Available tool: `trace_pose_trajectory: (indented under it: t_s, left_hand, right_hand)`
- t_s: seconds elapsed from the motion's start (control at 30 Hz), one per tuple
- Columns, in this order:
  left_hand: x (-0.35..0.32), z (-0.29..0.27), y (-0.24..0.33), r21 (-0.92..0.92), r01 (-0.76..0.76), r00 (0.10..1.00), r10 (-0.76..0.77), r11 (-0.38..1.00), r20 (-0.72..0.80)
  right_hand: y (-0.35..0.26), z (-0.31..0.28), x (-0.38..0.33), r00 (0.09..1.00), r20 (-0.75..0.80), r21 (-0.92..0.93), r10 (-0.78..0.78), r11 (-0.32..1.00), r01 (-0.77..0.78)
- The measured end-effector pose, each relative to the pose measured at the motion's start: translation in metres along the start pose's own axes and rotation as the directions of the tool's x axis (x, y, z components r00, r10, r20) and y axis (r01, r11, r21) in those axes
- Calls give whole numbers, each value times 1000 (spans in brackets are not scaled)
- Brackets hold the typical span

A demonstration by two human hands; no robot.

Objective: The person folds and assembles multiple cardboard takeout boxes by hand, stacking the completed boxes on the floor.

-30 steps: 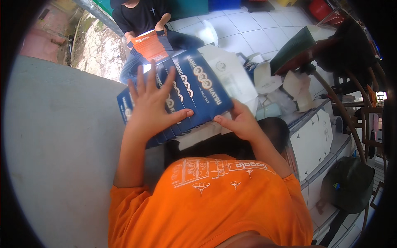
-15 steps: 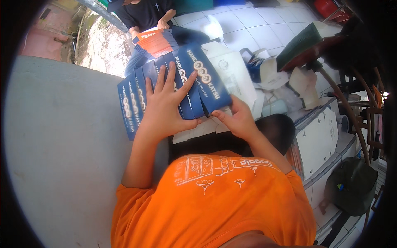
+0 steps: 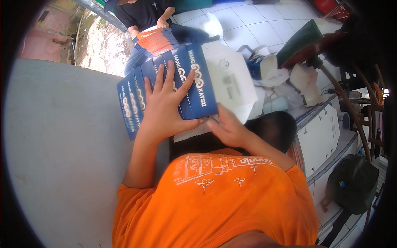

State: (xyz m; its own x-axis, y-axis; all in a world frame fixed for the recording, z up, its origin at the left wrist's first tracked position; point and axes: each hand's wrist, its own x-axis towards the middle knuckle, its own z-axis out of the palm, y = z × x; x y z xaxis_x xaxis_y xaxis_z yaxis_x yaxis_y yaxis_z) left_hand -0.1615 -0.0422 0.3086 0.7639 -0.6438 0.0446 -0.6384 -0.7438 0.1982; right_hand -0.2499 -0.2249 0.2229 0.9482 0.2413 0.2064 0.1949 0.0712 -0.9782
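Left hand [image 3: 165, 108] lay flat, fingers spread, on blue cartons [image 3: 165, 89]; right hand [image 3: 229, 129] pinched near edge. Cartons had fanned leftward since earlier; stack spreading for sorting.

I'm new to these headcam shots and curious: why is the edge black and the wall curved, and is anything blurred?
Head view: the fisheye lens leaves a black rim and bends the grey wall; soft daylight, no harsh glare; left hand and blue cartons look sharp.
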Motion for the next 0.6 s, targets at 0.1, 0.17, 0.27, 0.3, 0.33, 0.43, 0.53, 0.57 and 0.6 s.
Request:
trace_pose_trajectory:
  t_s: [0.1,0.17,0.27,0.3,0.33,0.43,0.53,0.57,0.6]
  left_hand:
    - [1,-2,1,-21,-25,1000,25,999,5]
    - [-2,-5,5,-10,5,1000,-5,1000,25]
    - [-6,-1,2,18,4,1000,-4,1000,31]
    - [-6,-2,3,14,6,999,-6,1000,37]
    - [-7,-4,5,20,7,999,-7,1000,34]
    - [-2,-8,12,-7,-71,995,71,997,76]
    - [-2,-8,14,11,-88,987,85,996,135]
    - [-4,-6,12,23,-91,987,87,996,136]
    - [-5,-5,11,19,-104,985,101,994,140]
  right_hand:
    - [0,2,-4,999,43,-5,7,1000,-7]
    - [-9,-13,-2,990,35,39,137,990,-139]
    - [6,-36,24,954,-298,211,-16,974,83]
    - [-1,-47,38,947,-319,78,-26,996,53]
    - [5,-50,52,948,-318,80,-31,995,59]
    - [26,-46,87,943,-333,-58,-9,998,-11]
    - [43,-35,110,959,-280,35,-45,998,58]
    - [45,-31,114,964,-261,68,-39,996,59]
    - [46,-28,117,969,-245,99,-33,993,59]
